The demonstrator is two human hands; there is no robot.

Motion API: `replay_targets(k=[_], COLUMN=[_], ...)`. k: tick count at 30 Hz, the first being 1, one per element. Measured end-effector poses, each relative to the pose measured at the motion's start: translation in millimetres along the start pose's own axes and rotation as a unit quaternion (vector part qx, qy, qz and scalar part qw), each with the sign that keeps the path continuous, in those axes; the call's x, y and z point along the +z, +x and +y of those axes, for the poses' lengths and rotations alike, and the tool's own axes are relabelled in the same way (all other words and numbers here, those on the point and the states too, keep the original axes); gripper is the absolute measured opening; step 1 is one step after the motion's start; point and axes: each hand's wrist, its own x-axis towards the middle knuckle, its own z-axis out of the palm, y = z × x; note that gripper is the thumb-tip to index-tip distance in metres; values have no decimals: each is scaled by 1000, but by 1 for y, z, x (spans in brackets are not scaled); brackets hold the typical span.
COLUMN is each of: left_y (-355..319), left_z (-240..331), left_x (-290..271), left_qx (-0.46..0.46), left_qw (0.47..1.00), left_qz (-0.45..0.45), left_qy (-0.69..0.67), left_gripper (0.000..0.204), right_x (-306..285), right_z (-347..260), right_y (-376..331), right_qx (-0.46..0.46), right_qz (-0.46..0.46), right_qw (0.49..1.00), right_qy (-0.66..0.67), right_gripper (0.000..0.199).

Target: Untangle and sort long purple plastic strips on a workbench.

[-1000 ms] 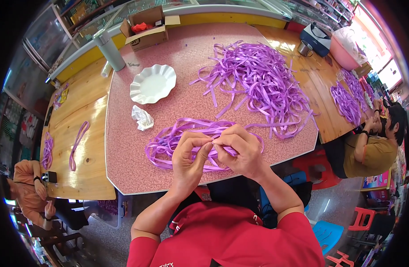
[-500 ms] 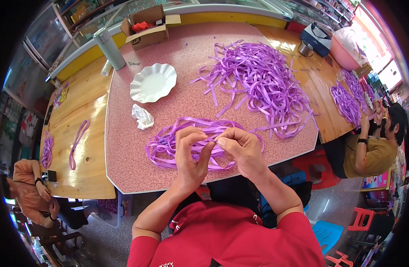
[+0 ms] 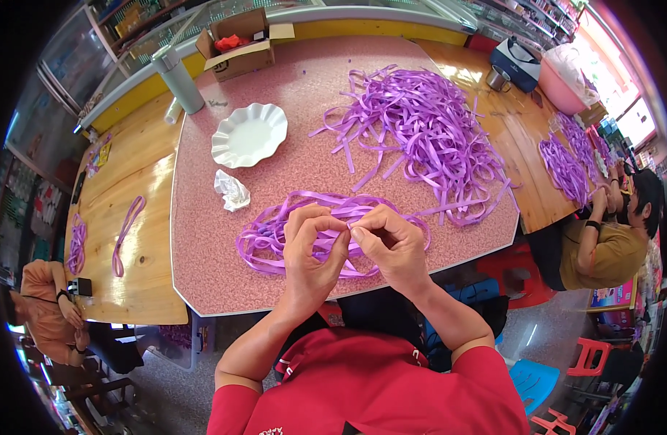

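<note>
Centre frame: left hand (image 3: 312, 250) and right hand (image 3: 391, 243) both pinch purple ribbon loops (image 3: 275, 232); big loose ribbon pile (image 3: 428, 138) upper right looks unworked, so early stage.

The scene is seen from a single head-worn fisheye camera, aimed steeply down at the pink table (image 3: 203, 239) from close above. The wearer's forearms are taken in from the lower edge, and straight edges are bent toward the rim
</note>
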Motion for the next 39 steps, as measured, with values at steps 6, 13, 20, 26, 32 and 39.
replay_targets(k=[6,13,20,26,32,39], left_y=[1,-3,3,2,-2,-9], left_z=[-4,-10,-13,-17,-18,-21], left_x=[1,5,1,4,4,1], left_qx=[-26,37,150,181,75,-82], left_qw=[999,998,984,976,997,974], left_qz=[-11,13,31,58,16,-70], left_qy=[-41,-53,89,110,10,-198], left_gripper=[24,23,33,34,28,14], right_x=[-3,-6,-8,-9,-14,-21], right_z=[-6,-2,-3,2,6,-8], right_y=[0,2,3,3,5,7], right_qx=[125,192,232,225,112,20], right_qz=[-20,-26,-24,-25,-51,-71], right_qw=[988,968,947,950,990,991], right_qy=[90,156,220,213,61,-111], right_gripper=[8,12,13,12,16,11])
